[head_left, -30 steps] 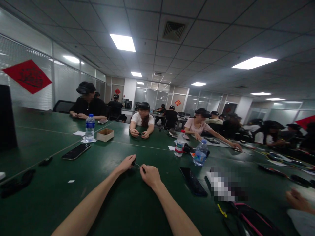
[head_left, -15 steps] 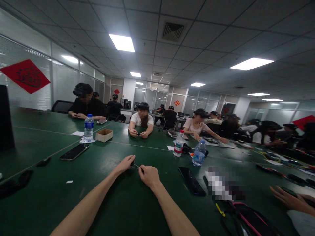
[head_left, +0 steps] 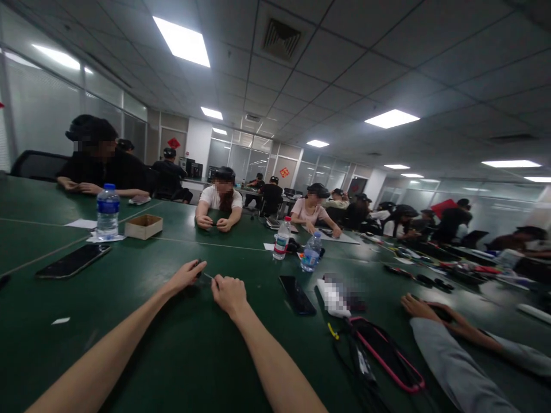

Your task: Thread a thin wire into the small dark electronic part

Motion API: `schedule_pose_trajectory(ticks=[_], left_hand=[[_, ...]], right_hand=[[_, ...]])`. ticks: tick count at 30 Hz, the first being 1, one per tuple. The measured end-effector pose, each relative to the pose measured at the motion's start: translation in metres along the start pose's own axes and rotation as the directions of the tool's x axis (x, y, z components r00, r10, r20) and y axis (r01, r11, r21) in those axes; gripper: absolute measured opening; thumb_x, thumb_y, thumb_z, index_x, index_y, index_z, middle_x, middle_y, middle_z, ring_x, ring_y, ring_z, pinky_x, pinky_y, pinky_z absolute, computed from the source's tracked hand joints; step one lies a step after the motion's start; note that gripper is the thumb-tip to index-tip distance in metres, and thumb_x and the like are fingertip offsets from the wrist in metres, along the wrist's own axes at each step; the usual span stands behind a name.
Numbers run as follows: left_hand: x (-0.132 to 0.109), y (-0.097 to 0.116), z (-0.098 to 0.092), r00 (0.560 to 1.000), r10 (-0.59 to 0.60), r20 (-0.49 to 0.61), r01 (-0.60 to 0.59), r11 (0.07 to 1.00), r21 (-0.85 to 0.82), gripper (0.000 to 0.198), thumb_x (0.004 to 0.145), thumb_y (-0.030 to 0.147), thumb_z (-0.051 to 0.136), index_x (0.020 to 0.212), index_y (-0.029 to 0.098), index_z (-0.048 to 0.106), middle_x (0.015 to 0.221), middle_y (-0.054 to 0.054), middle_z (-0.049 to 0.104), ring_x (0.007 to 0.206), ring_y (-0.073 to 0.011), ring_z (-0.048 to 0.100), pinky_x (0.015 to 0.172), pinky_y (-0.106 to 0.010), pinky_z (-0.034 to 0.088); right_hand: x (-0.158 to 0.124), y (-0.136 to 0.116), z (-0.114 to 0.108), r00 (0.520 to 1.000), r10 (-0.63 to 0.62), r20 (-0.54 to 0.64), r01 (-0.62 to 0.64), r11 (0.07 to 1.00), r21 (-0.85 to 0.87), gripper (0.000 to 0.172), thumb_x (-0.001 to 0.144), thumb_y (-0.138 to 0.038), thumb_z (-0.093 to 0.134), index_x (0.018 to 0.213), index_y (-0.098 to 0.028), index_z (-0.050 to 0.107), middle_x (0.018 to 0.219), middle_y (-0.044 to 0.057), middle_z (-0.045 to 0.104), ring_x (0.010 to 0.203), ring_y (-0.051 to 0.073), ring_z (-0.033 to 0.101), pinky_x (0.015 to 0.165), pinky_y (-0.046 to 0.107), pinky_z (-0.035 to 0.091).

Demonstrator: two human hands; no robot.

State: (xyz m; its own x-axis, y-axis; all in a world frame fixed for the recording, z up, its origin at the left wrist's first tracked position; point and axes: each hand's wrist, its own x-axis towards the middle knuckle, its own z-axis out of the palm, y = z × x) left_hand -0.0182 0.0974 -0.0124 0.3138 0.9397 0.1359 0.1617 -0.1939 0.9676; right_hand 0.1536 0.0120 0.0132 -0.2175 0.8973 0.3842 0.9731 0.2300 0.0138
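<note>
Both my arms reach out over the green table (head_left: 181, 344). My left hand (head_left: 186, 274) is closed on a small dark object (head_left: 198, 268), too small to name. My right hand (head_left: 228, 292) is closed in a fist around a thin pale tool (head_left: 208, 276) whose tip points at that object. The hands are a few centimetres apart, resting on the table.
A black phone (head_left: 297, 295) lies right of my hands, another phone (head_left: 73, 261) at the left. Water bottles (head_left: 107, 211) (head_left: 282, 238) (head_left: 310, 252), a cardboard box (head_left: 143, 226) and a black-and-pink bag (head_left: 383, 358) sit on the table. A neighbour's hands (head_left: 419, 308) rest at the right; several people sit opposite.
The view has swung to the right, shifting everything left in frame. My hands keep the same hold. The neighbour's arms now show more fully at the right.
</note>
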Motion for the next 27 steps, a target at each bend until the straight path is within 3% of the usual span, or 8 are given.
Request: schedule_pose_trajectory(ticks=[4, 7, 10, 13, 18, 27], left_hand=[[-0.001, 0.001, -0.001, 0.994, 0.028, 0.109, -0.033, 0.999, 0.041, 0.053, 0.065, 0.069, 0.056, 0.073, 0.017, 0.048, 0.056, 0.005, 0.041, 0.047, -0.0081, 0.037, 0.044, -0.02, 0.025], [-0.001, -0.002, -0.006, 1.0, -0.015, -0.005, 0.014, 0.99, -0.142, 0.052, 0.068, 0.069, 0.052, 0.076, 0.018, 0.045, 0.054, 0.008, 0.033, 0.042, -0.0056, 0.027, 0.041, -0.018, 0.018], [0.0, -0.005, -0.009, 0.995, -0.069, -0.071, 0.048, 0.963, -0.267, 0.052, 0.067, 0.07, 0.052, 0.077, 0.019, 0.043, 0.052, 0.01, 0.025, 0.04, -0.0048, 0.02, 0.04, -0.018, 0.012], [-0.002, -0.003, -0.008, 0.996, -0.037, -0.078, 0.022, 0.982, -0.187, 0.053, 0.066, 0.07, 0.054, 0.074, 0.019, 0.043, 0.052, 0.009, 0.029, 0.04, -0.0053, 0.024, 0.04, -0.019, 0.014], [-0.005, 0.006, -0.004, 0.997, 0.064, -0.04, -0.061, 0.995, 0.081, 0.052, 0.068, 0.069, 0.05, 0.067, 0.017, 0.048, 0.053, 0.005, 0.04, 0.047, -0.0084, 0.035, 0.045, -0.02, 0.025], [0.001, -0.001, -0.006, 0.996, 0.085, -0.009, -0.084, 0.993, 0.08, 0.051, 0.071, 0.068, 0.046, 0.07, 0.017, 0.048, 0.054, 0.006, 0.038, 0.047, -0.0089, 0.035, 0.045, -0.021, 0.026]], right_hand=[[0.002, 0.005, -0.004, 0.99, 0.136, 0.045, -0.138, 0.99, 0.043, 0.036, 0.096, -0.04, 0.029, 0.104, -0.023, 0.059, 0.092, 0.007, 0.068, 0.078, 0.016, 0.065, 0.07, 0.027, 0.046], [0.002, 0.006, -0.007, 0.993, 0.098, 0.065, -0.102, 0.993, 0.06, 0.036, 0.095, -0.042, 0.032, 0.103, -0.024, 0.061, 0.091, 0.005, 0.069, 0.08, 0.016, 0.065, 0.072, 0.027, 0.046], [0.001, 0.005, -0.008, 0.998, -0.024, 0.063, 0.019, 0.997, 0.078, 0.037, 0.094, -0.045, 0.031, 0.1, -0.026, 0.062, 0.091, 0.003, 0.069, 0.08, 0.015, 0.064, 0.072, 0.026, 0.045], [0.001, 0.003, -0.008, 0.992, -0.114, 0.057, 0.11, 0.992, 0.066, 0.04, 0.094, -0.047, 0.029, 0.097, -0.026, 0.063, 0.089, 0.003, 0.07, 0.077, 0.014, 0.064, 0.07, 0.024, 0.044], [0.002, 0.003, -0.004, 0.992, -0.125, 0.033, 0.124, 0.992, 0.026, 0.041, 0.093, -0.048, 0.03, 0.095, -0.026, 0.064, 0.088, 0.003, 0.07, 0.078, 0.015, 0.064, 0.069, 0.024, 0.043], [0.002, 0.004, -0.005, 0.99, -0.137, 0.022, 0.136, 0.99, 0.048, 0.042, 0.094, -0.047, 0.027, 0.095, -0.026, 0.063, 0.088, 0.004, 0.07, 0.076, 0.015, 0.063, 0.069, 0.024, 0.042]])
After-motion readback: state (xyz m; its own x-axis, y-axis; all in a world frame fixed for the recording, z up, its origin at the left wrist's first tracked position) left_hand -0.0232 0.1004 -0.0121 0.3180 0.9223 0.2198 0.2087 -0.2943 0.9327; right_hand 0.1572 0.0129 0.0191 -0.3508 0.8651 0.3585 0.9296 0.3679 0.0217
